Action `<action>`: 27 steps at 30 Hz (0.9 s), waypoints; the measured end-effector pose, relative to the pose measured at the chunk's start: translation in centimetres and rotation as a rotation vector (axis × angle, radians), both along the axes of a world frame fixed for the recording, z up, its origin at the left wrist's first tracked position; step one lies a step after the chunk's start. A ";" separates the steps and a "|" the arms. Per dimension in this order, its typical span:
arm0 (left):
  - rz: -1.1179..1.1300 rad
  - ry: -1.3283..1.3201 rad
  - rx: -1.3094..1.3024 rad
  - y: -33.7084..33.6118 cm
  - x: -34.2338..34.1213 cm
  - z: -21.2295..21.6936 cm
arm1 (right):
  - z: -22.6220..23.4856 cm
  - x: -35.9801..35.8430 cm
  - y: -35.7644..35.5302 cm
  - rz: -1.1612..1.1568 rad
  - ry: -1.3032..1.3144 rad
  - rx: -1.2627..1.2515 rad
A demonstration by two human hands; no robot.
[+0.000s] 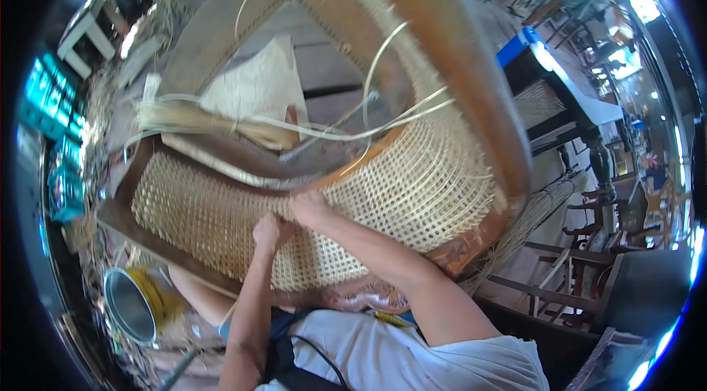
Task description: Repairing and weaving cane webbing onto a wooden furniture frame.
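Cane panel [383, 196] fills lower part of chair frame [493, 118], long axis approx. L–R, right at both hands. R hand [311, 208] nearer frame's inner upper edge, L hand [271, 230] just below-left; forearms converge, fingers curled, can't tell if clamped on cane.

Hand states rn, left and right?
Left hand: closed at the cane; can't tell if holding a strand.
Right hand: closed at the cane; anything held is hidden.
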State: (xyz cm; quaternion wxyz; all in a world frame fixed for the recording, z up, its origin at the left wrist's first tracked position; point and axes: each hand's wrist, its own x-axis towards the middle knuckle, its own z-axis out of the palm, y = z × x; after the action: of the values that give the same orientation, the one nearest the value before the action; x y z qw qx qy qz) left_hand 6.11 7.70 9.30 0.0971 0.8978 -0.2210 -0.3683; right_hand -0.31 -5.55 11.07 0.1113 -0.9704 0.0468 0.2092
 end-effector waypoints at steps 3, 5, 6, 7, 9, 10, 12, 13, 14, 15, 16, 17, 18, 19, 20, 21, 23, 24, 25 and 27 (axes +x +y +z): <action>-0.017 -0.017 -0.070 -0.9 -0.8 0.7 | 1.1 0.7 -0.7 -0.096 0.069 -0.035; -0.035 -0.056 -0.112 -1.0 -1.3 0.7 | 1.6 1.0 -0.7 -0.131 0.148 -0.024; -0.020 -0.047 -0.116 -0.9 -1.4 0.2 | 1.2 1.0 -0.6 -0.147 0.131 -0.045; -0.006 -0.035 -0.119 -1.0 -1.4 0.0 | 0.8 0.9 -0.7 -0.164 0.117 -0.066; -0.047 -0.051 -0.142 -0.9 -1.1 -0.3 | 0.0 0.6 -1.3 -0.170 0.107 -0.049; -0.082 -0.058 -0.153 -1.0 -1.0 0.0 | -0.7 0.3 -1.7 -0.167 0.106 -0.024; -0.099 -0.093 -0.191 -0.8 -1.0 -0.4 | -1.2 0.2 -2.6 -0.162 0.070 -0.048; -0.102 -0.110 -0.346 -0.6 -1.0 -1.6 | 0.7 0.2 -3.3 -0.180 0.035 -0.108; -0.105 -0.126 -0.498 -0.3 -1.2 -3.2 | 2.5 0.0 -4.0 -0.196 0.002 -0.165; -0.098 -0.160 -0.666 -0.9 -1.6 -5.5 | 4.1 -0.4 -5.2 -0.201 0.002 -0.169; -0.106 -0.152 -0.666 -1.1 -1.9 -5.5 | 5.3 -1.0 -6.6 -0.203 -0.102 -0.163; 0.106 0.168 -0.707 -1.6 -2.3 -4.9 | 5.9 -1.4 -7.3 -0.202 -0.208 -0.156; 0.324 0.487 -0.731 -2.5 -2.7 -4.1 | 5.8 -1.4 -7.7 -0.205 -0.203 -0.155; 0.588 0.719 -0.804 -3.4 -3.7 -1.1 | 5.0 -1.5 -7.9 -0.228 -0.158 -0.109; 0.608 0.720 -0.793 -3.2 -3.1 -1.2 | 4.5 -1.4 -7.6 -0.239 -0.109 -0.055; 0.532 0.709 -0.784 -2.3 -2.3 -2.0 | 4.0 -1.3 -7.2 -0.222 -0.090 -0.035; 0.519 0.604 -0.842 -2.0 -2.5 -2.5 | 3.3 -1.0 -6.3 -0.301 -0.061 -0.007; 0.573 0.668 -0.860 -1.6 -2.2 -3.5 | 3.2 -0.9 -5.5 -0.296 -0.045 -0.007; 0.541 0.608 -0.804 -1.6 -1.8 -3.8 | 3.2 -0.8 -5.4 -0.291 -0.025 -0.005; 0.343 0.296 -0.582 -2.1 -1.1 -3.2 | 3.0 -0.9 -5.7 -0.186 0.098 0.009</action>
State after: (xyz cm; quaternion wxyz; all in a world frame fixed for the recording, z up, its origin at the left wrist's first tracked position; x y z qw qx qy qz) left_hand 4.98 5.61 6.11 0.4399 0.7936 -0.1462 -0.3942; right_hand -1.22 -11.24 14.07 0.1321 -0.9499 0.1412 0.2455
